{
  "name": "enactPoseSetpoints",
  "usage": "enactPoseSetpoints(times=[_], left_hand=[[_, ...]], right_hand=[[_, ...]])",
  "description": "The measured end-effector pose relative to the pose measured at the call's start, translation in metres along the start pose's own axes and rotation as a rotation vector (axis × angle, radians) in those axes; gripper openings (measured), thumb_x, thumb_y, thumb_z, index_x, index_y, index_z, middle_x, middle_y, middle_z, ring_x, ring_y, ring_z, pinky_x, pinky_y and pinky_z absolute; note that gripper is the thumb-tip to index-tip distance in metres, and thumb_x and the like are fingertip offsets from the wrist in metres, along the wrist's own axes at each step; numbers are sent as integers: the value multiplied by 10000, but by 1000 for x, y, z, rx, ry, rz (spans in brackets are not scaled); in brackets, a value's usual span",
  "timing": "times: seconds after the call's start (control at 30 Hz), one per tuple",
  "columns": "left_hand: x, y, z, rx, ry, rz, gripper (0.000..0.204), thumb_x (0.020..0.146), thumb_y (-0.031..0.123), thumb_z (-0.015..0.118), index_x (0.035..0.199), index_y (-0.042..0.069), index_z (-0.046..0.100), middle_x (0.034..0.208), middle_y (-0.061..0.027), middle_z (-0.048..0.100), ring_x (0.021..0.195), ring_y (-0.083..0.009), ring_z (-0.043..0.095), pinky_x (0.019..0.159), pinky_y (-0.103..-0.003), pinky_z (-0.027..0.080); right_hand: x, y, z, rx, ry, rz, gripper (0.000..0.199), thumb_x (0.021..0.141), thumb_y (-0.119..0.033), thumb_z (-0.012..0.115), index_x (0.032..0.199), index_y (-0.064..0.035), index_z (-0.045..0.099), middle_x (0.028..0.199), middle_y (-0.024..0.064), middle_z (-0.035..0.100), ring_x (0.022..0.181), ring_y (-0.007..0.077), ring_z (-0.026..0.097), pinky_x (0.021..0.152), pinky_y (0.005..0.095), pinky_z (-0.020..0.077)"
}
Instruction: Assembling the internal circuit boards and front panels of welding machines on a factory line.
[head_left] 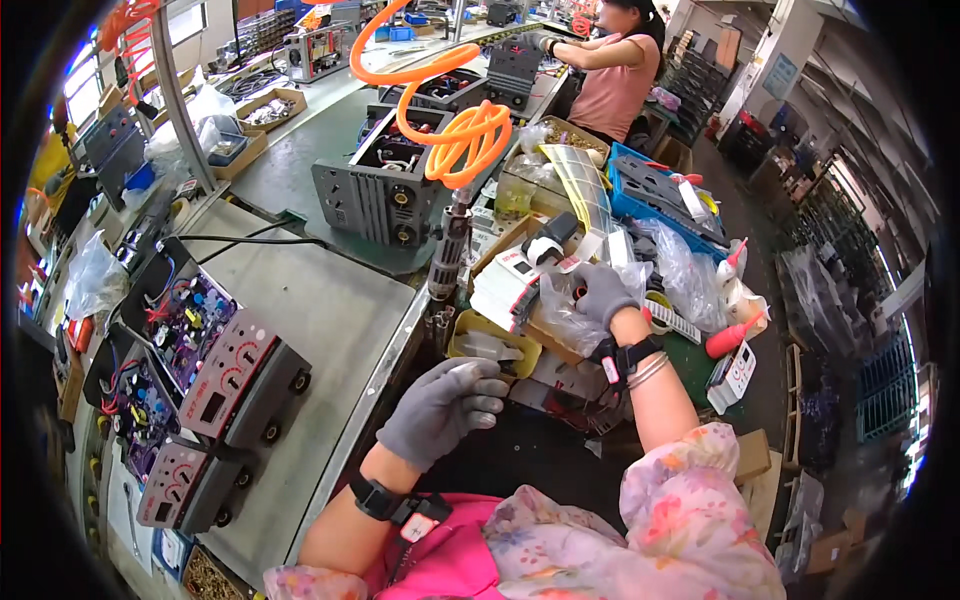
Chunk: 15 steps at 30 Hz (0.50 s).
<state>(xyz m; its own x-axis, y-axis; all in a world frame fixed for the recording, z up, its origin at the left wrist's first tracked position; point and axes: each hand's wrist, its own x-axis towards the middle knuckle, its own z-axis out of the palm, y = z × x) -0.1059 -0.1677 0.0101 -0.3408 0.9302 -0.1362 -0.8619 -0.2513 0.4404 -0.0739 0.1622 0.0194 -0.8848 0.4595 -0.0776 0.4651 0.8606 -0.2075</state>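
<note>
My right hand (606, 294), in a grey glove, reaches into a clear plastic bag (566, 318) in a cardboard box at the bench's right side. Its fingers are bent inward at the bag's mouth, and a small dark thing with an orange edge shows at them; I cannot make out its kind. My left hand (436, 412), also gloved, is held in front of me with curled fingers and the palm hidden. A yellow bin (528, 358) with a clear bag in it lies just beyond the left hand. Next to the box is a stack of white printed panels (505, 285).
Two machine units with red-grey front panels (228, 375) and exposed circuit boards stand at left. An air screwdriver (450, 250) hangs from a coiled orange hose (470, 140). Beyond sits a dark machine housing (375, 200). A blue crate (668, 225) and red bottle (728, 340) are right; a co-worker (622, 80) sits farther off.
</note>
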Motion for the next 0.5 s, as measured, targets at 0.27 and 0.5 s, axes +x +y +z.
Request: enactPoseSetpoints(times=[0.27,0.5], left_hand=[[5,-19,-15,13,40,-110,265,953,181,534,1144,-1,555,965,-135,674,809,-221,672,666,-310,567],[-14,-30,-33,21,159,-107,241,937,170,552,1118,13,574,904,-117,672,738,-189,650,616,-287,547]], right_hand=[[9,8,36,-159,9,30,607,704,-258,718,1235,-73,490,1359,236,399,1146,414,519,989,437,423],[9,-7,43,-124,53,51,624,785,-390,665,1284,-74,464,1323,268,406,1200,438,455,1007,457,392]])
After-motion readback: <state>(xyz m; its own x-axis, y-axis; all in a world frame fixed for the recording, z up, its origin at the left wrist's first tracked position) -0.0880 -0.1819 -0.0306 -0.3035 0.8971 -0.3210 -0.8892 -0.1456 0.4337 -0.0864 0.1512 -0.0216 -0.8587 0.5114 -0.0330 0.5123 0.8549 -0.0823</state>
